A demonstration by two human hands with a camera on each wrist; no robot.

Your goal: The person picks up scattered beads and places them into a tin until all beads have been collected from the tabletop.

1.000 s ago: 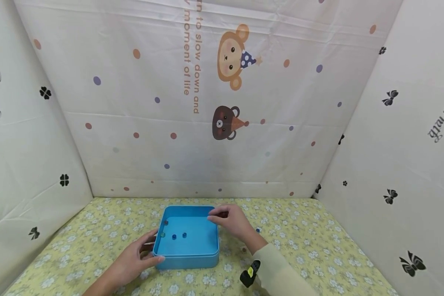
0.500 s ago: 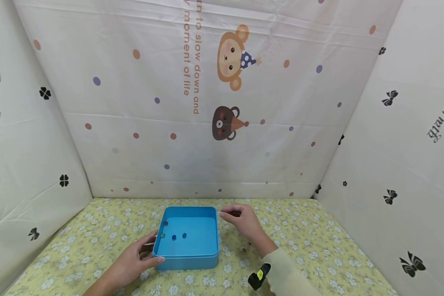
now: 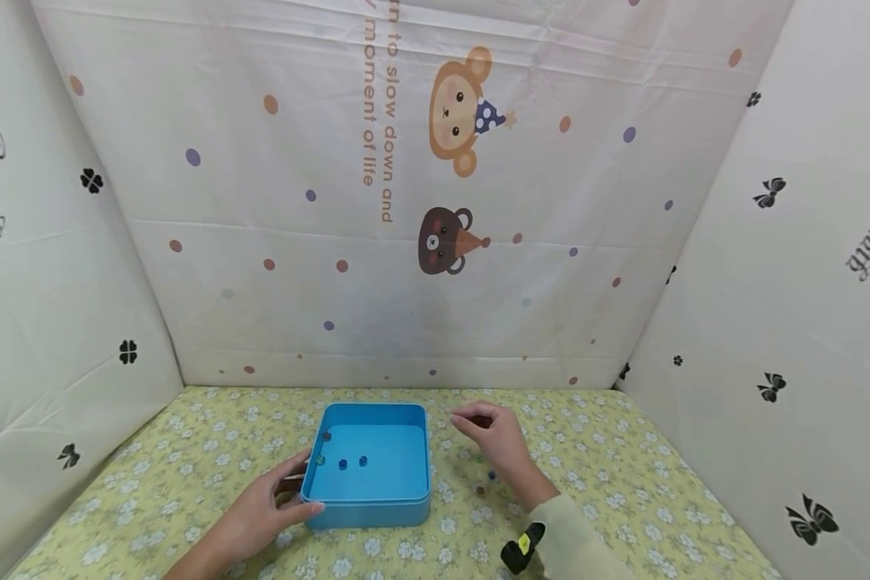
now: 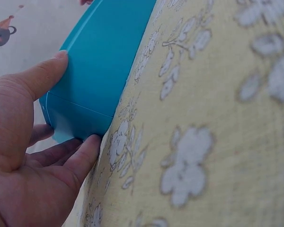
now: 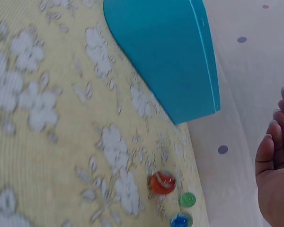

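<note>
A square blue box, without a lid, stands on the flowered cloth. My left hand grips its near left corner, thumb at the front and fingers along the side. Inside lie several small marbles: a red marble, a green marble and two blue ones. My right hand hovers right of the box, thumb and fingertips close together; whether something sits between them cannot be seen. Below it on the cloth are a red marble, a green marble and a blue marble.
The yellow flowered tablecloth covers the table. A printed sheet closes off the back, with white sheets on both sides. On the right forearm is a black strap with a yellow mark.
My right hand has moved from over the box's right edge out to the right, uncovering marbles on the cloth. The left hand, the box and the marbles in it have stayed put.
</note>
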